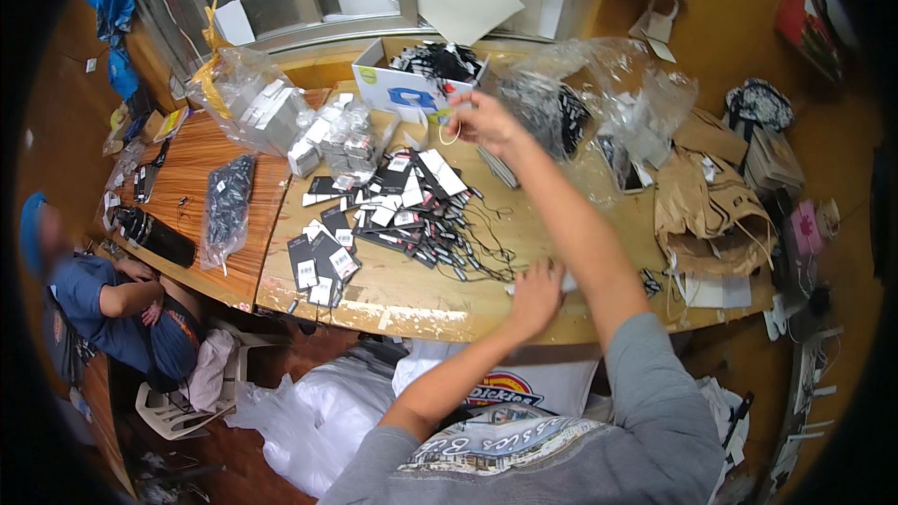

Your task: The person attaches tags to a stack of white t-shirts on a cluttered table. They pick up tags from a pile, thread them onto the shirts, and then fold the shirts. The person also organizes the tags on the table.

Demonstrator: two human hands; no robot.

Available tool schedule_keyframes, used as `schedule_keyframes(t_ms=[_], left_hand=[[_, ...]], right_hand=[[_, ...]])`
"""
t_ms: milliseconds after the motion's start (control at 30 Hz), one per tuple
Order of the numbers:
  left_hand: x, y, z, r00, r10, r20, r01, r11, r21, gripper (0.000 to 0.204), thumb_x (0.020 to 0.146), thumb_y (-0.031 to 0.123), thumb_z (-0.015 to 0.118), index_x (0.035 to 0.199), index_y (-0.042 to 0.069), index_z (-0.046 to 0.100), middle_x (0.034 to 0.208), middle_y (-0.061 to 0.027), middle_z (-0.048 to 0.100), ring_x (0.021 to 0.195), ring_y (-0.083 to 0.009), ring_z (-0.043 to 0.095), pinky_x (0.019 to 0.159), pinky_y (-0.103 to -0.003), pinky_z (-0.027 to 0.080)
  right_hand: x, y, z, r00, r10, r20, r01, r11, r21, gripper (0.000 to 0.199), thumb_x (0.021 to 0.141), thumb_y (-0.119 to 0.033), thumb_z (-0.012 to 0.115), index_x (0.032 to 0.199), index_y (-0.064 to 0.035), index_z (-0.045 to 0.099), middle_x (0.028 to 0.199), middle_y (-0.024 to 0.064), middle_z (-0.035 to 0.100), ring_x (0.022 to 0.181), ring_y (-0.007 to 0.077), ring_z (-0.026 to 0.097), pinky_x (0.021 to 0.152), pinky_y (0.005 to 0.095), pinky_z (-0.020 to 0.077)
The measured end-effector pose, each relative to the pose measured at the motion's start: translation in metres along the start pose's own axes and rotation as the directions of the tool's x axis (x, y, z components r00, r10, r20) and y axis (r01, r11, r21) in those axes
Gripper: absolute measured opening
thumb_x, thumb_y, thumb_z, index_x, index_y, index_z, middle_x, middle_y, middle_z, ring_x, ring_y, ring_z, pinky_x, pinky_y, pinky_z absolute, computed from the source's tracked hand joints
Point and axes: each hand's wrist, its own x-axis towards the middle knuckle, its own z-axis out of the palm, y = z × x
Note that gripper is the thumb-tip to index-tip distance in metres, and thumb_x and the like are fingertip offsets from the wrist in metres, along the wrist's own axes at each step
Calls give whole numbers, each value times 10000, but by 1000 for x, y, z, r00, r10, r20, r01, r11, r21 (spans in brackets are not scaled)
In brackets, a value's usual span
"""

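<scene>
Two hands work over one wooden table (412, 299). The right hand (488, 123) is raised and reaches away from the body, its fingers pinched on one thin loop (450, 134) of pale elastic, which hangs as a small ring just left of the fingertips. The left hand (535, 295) lies palm down near the table's front edge, fingers curled over a small white piece; whether it grips that piece cannot be told. Left of both hands spreads one loose heap of tags (393, 210), too many to count: black and white cards, flat and overlapping, each trailing a thin black string toward the left hand. Beyond the right hand stands one open box (412, 84) with dark tags inside. Right of the right arm lie clear bags (608, 103) and crumpled brown paper (711, 215); several more clear bags (253, 98) of white pieces and one dark bag (227, 201) lie far left. Bare wood shows between the left hand and the heap and along the front edge. A seated person (112, 309) is below the table's left end, well apart.
</scene>
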Motion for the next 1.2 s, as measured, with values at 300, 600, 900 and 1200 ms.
schedule_keyframes(t_ms=[300, 600, 900, 1200], left_hand=[[-3, -37, 49, 950, -90, -298, -151, 703, -695, 447, 765, 121, 536, 1102, -1, 268, 988, -173, 475, 877, -211, 476, 719, -285, 404], [-16, -28, 33, 961, 29, -273, -183, 811, -556, 393, 743, 146, 566, 1013, 1, 320, 916, -192, 498, 809, -281, 520, 670, -322, 431], [-22, -8, -12, 927, 181, -327, -287, 905, -314, 368, 642, 196, 610, 930, 12, 474, 824, -157, 518, 739, -329, 505, 635, -380, 407], [-35, -7, -20, 980, -3, -198, -182, 385, -905, 356, 677, 155, 617, 959, -13, 480, 811, -112, 535, 705, -195, 526, 638, -274, 414]], right_hand=[[-170, -111, -18, 957, -281, 76, 267, 951, 156, 181, 737, -10, 479, 917, -30, 470, 866, 74, 553, 578, 98, 514, 560, 221, 437], [-251, -31, -83, 897, -414, -157, 174, 656, -734, 211, 635, 3, 606, 792, -38, 471, 985, 95, 563, 569, 105, 542, 532, 229, 444], [-286, -3, -46, 957, -255, 137, 131, -40, -991, 535, 513, -241, 712, 1001, -136, 519, 987, 25, 559, 820, 254, 547, 664, 347, 437], [-282, 25, -74, 997, 2, -75, -46, 803, -594, 473, 615, -119, 684, 960, -86, 362, 779, 76, 567, 671, 123, 541, 543, 242, 420]])
